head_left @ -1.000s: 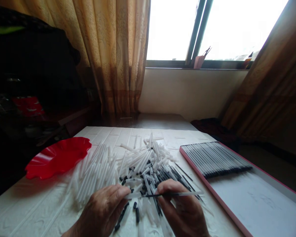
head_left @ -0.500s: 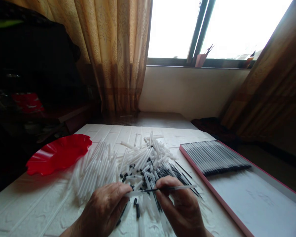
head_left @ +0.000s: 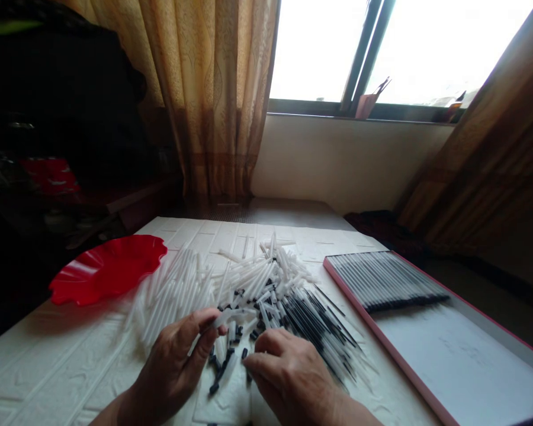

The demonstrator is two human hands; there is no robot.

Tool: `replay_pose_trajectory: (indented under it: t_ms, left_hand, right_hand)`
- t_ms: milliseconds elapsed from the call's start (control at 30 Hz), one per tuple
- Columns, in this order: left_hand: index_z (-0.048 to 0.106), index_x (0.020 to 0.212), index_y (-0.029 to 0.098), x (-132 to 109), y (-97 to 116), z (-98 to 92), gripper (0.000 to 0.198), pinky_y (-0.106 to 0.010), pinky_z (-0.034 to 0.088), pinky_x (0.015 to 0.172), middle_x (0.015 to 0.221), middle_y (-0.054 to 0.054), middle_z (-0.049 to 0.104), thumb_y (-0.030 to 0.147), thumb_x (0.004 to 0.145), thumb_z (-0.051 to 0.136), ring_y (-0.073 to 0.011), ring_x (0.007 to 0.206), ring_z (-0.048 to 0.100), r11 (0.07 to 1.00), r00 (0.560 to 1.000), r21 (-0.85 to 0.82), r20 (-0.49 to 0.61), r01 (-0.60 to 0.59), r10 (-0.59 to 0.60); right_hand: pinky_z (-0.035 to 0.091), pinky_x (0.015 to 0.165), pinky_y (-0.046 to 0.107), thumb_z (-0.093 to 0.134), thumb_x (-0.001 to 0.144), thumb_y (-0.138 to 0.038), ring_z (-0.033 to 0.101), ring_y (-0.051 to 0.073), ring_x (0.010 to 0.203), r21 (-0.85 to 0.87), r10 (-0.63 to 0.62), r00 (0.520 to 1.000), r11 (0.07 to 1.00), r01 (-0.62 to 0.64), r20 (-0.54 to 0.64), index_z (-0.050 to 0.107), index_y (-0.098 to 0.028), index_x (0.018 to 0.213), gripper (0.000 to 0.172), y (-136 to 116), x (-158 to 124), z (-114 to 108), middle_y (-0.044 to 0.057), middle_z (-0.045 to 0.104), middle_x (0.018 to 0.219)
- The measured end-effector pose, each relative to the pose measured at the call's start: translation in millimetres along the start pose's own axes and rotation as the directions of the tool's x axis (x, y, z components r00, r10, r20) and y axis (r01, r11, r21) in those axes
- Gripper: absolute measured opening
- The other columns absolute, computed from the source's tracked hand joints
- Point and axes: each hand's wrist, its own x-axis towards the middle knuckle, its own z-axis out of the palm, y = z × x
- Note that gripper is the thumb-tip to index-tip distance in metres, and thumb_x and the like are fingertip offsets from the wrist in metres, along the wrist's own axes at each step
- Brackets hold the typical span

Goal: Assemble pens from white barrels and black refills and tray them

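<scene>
My left hand (head_left: pixel 175 358) is closed, pinching a translucent plastic tube (head_left: pixel 235 313) between thumb and fingers; the tube's far end points right, over the loose parts. Lower and to the right, my right hand (head_left: pixel 288 367) has its thumb and fingers pinched together at a small black cap (head_left: pixel 244 354). Several more black caps (head_left: pixel 214 387) and short clear pieces are scattered between the hands. Just beyond my right hand lies a bundle of thin black rods (head_left: pixel 313 319) with pale ends. A heap of white tubes (head_left: pixel 257 278) is spread behind both hands.
More long translucent tubes (head_left: pixel 173 296) lie at left, beside a red scalloped dish (head_left: pixel 109 269). On the right stands a pink-edged shallow box (head_left: pixel 395 361) holding a row of black-ended tubes (head_left: pixel 386 281). A white brick-patterned cover (head_left: pixel 31 378) lies over the table.
Both hands held a thin piece stretched between them; now they are apart. My right hand has moved left and down to the black caps, while the left keeps a tube, slightly raised.
</scene>
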Motion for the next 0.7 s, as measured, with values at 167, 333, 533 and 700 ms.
replay_pose_trajectory:
  t_ms: [167,333,533,700]
  left_hand:
    - [0.054,0.117,0.024,4,0,-1.1,0.020,-0.014,0.055,0.064,0.084,0.002,0.072,0.034,0.104,0.043,-0.0105,0.066,0.072,0.999,1.000,0.034,0.014,0.008,-0.008]
    - [0.052,0.123,0.025,3,-2,2.2,0.023,-0.020,0.055,0.082,0.103,-0.002,0.073,0.025,0.103,0.041,-0.0142,0.091,0.073,0.999,0.987,-0.014,0.153,-0.044,0.045]
    - [0.053,0.122,0.026,3,-2,5.8,0.022,-0.020,0.056,0.081,0.102,-0.002,0.074,0.023,0.102,0.042,-0.0152,0.092,0.074,0.998,0.978,-0.007,0.202,-0.057,0.057]
    - [0.051,0.122,0.026,3,-2,6.9,0.022,-0.020,0.056,0.078,0.099,-0.001,0.074,0.023,0.103,0.041,-0.0146,0.087,0.074,0.997,0.973,0.007,0.219,-0.078,0.074]
  right_hand:
    - [0.036,0.051,0.024,0.076,0.071,-0.017,0.059,0.016,0.065,-0.157,-0.015,0.995,0.987,0.030,0.096,0.064,-0.023,0.069,0.013,-3,0,5,-0.001,0.067,0.077]
    - [0.034,0.050,0.024,0.078,0.073,-0.020,0.059,0.015,0.064,-0.173,0.012,0.987,0.985,0.016,0.160,0.065,-0.024,0.069,0.014,-1,-1,8,-0.002,0.067,0.077]
    - [0.038,0.051,0.024,0.077,0.075,-0.028,0.064,0.017,0.068,-0.195,0.042,0.972,0.981,0.004,0.232,0.066,-0.024,0.073,0.011,-1,6,11,0.000,0.069,0.080]
    - [0.043,0.053,0.024,0.079,0.074,-0.030,0.068,0.020,0.074,-0.206,0.064,0.976,0.978,-0.021,0.206,0.069,-0.025,0.086,0.016,-3,9,20,0.001,0.071,0.089]
